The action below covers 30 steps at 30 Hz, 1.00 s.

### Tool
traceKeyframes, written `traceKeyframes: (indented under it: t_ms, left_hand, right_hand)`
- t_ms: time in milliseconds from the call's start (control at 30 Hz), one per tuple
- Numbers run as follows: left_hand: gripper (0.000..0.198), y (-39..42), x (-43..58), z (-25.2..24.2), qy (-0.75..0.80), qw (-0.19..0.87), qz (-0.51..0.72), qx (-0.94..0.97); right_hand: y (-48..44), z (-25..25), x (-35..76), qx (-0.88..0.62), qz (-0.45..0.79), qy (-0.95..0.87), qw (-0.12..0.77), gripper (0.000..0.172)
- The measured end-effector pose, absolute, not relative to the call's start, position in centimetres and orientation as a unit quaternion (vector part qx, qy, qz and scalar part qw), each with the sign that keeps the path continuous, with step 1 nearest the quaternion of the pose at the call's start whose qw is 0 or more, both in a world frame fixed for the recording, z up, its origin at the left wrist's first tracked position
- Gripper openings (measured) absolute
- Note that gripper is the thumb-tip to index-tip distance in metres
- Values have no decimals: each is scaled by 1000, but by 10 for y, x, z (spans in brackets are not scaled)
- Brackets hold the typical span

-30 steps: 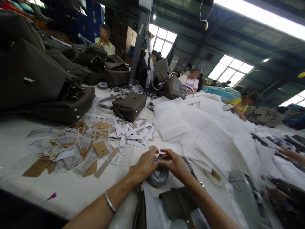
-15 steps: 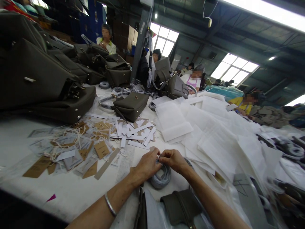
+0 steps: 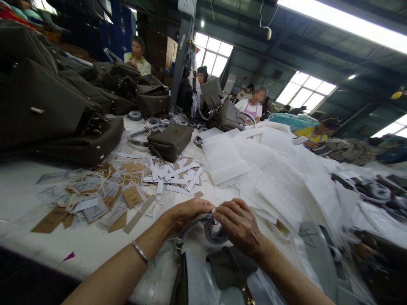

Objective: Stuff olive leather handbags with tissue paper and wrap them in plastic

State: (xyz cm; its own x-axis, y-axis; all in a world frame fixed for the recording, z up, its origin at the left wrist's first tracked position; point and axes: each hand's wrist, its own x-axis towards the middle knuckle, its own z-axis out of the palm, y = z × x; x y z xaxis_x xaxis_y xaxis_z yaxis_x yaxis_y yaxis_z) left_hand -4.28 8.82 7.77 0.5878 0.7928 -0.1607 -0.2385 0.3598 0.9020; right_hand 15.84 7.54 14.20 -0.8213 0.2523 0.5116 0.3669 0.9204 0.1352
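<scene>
— What is seen in the head view, nearest the edge?
— One dark olive bag [image 3: 230, 267] is seen wrapped in a clear plastic sleeve [image 3: 199, 281], just below the hands. Above it, one grey strap [image 3: 210, 226] is held over the surface [image 3: 95, 250], between both hands.
— How is the grip set?
— The left hand [image 3: 187, 214] is closed on the strap's left end and the right hand [image 3: 240, 226] is pinched on its right, so both grips are clamped on it. One bangle [image 3: 140, 252] is worn on the left wrist.
— What else is counted?
— One small olive handbag [image 3: 170, 142] is laid shut at mid-surface, and its contents cannot be told. Brown hang tags [image 3: 132, 195] and white paper strips [image 3: 178, 173] are strewn loose, too many to be counted. White fabric pouches [image 3: 225, 161] are heaped to the right. Large dark bags [image 3: 47, 106] are stacked at the left. At least four people [image 3: 252, 103] are made out beyond.
</scene>
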Motion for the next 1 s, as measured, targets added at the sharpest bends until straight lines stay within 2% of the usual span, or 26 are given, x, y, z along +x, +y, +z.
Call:
traceKeyframes:
  t_ms: [200,333,500,633,767,867,1000]
  left_hand:
    - [35,75,-33,85,329,778,322,428]
    - [32,63,-30,91,367,740,340,449]
    - [37,45,-23,88,402,687,379,472]
    - [36,35,-21,84,416,668,398,472]
    - [28,34,-25,82,419,682,402,445]
    - [27,39,-30,79,397,718,396,412]
    - [29,47,-33,71,353,765,379,382]
  right_hand:
    - [53,143,167,-175,-101,-951,234,21]
    - [44,148,166,-193,-72,-961,186,21]
    - [42,145,166,-276,2,-949,152,16]
    - [43,139,167,-342,131,-909,199,8]
    - [45,136,168,-371,226,-857,278,13]
    - [40,132,174,-365,209,-835,354,19]
    - [30,122,179,-303,138,-871,362,5]
